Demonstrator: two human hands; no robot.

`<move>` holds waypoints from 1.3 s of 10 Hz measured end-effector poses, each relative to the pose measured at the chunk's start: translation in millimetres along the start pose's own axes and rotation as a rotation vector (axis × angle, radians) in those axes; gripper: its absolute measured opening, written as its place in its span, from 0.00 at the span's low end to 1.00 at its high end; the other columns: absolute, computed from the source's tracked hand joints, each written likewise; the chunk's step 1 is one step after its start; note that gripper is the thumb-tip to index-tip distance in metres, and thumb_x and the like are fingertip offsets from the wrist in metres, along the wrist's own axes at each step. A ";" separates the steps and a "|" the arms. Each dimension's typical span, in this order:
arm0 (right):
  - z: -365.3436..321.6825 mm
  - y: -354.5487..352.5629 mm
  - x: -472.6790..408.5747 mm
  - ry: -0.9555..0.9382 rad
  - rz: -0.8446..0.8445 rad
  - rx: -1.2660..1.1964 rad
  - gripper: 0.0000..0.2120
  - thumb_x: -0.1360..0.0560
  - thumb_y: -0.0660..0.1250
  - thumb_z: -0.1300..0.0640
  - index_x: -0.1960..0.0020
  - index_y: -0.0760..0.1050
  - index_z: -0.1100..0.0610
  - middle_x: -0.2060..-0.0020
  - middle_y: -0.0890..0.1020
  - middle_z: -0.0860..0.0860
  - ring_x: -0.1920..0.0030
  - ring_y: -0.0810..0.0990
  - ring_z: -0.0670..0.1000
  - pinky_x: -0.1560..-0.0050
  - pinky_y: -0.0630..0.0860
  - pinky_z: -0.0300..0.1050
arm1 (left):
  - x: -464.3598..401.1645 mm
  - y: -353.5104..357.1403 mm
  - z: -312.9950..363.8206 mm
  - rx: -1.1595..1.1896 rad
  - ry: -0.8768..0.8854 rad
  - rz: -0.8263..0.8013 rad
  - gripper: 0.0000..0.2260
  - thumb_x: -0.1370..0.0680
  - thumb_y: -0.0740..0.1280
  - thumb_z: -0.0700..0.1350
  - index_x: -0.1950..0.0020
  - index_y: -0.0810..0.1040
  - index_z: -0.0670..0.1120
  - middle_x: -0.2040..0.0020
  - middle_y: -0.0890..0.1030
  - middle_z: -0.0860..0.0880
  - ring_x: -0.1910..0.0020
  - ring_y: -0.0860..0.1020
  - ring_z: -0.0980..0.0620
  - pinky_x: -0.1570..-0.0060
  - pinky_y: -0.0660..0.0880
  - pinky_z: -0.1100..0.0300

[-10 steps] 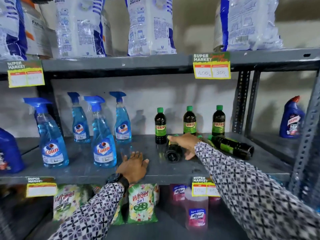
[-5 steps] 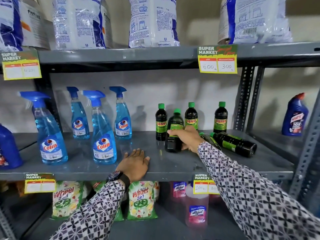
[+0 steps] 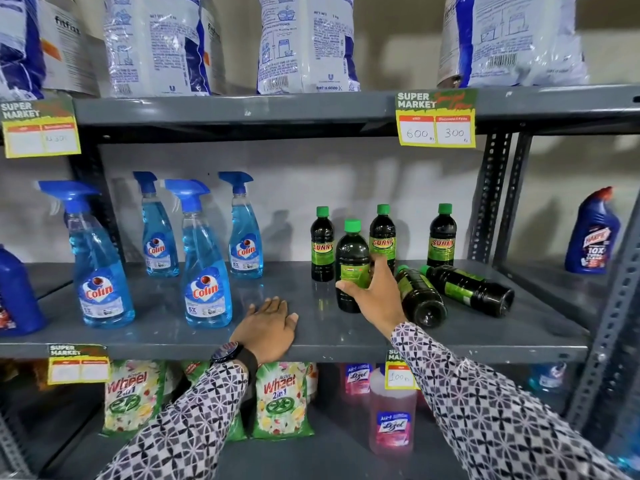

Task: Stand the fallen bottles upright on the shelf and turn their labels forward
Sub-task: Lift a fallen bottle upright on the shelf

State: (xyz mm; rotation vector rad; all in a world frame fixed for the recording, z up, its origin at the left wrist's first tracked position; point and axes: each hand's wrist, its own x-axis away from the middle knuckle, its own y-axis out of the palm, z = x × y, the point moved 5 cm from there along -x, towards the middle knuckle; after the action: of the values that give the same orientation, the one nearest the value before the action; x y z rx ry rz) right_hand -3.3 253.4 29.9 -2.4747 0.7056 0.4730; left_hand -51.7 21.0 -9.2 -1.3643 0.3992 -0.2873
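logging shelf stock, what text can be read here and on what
"Colin": front spray bottle
"SUNNY": upright green-capped bottle
"SUPER MARKET", "600", "300": price tag
"Wheel 2in1": detergent pouch
"Lizol": pink bottle
"10X": blue bottle
Bottle in right hand: label unreadable

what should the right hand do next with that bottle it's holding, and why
Probably twist the held bottle in place until its brand name faces out. It stands upright in the right hand, but shows small print, unlike the three back bottles. Two fallen bottles wait beside it.
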 end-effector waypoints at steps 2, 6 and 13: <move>-0.5 0.4 2.3 -0.004 -0.084 -0.115 0.33 0.24 0.74 0.60 0.23 0.68 0.45 0.40 0.83 0.42 0.40 0.81 0.39 0.33 0.76 0.47 | -0.8 -0.9 0.8 -0.001 -0.006 -0.007 0.29 0.15 0.45 0.57 0.17 0.54 0.43 0.15 0.54 0.44 0.15 0.52 0.47 0.17 0.45 0.46; -8.1 0.9 6.0 -0.033 -0.068 -0.043 0.43 0.28 0.78 0.56 0.19 0.61 0.46 0.35 0.77 0.49 0.35 0.78 0.49 0.26 0.73 0.55 | -1.6 0.9 0.0 -0.012 -0.015 -0.016 0.29 0.15 0.45 0.56 0.16 0.54 0.43 0.15 0.53 0.45 0.15 0.51 0.48 0.17 0.45 0.46; -6.9 2.3 6.8 0.059 -0.152 -0.044 0.38 0.31 0.83 0.54 0.26 0.68 0.53 0.38 0.81 0.47 0.38 0.80 0.49 0.30 0.75 0.51 | -3.4 1.5 -1.6 -0.013 -0.018 -0.012 0.30 0.15 0.45 0.57 0.17 0.54 0.43 0.15 0.54 0.45 0.15 0.51 0.48 0.17 0.46 0.45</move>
State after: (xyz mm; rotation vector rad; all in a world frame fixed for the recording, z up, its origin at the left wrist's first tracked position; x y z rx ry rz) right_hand 2.2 245.3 31.5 -2.5691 0.5299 0.3635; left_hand -55.5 21.3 -10.6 -1.3811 0.3783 -0.2828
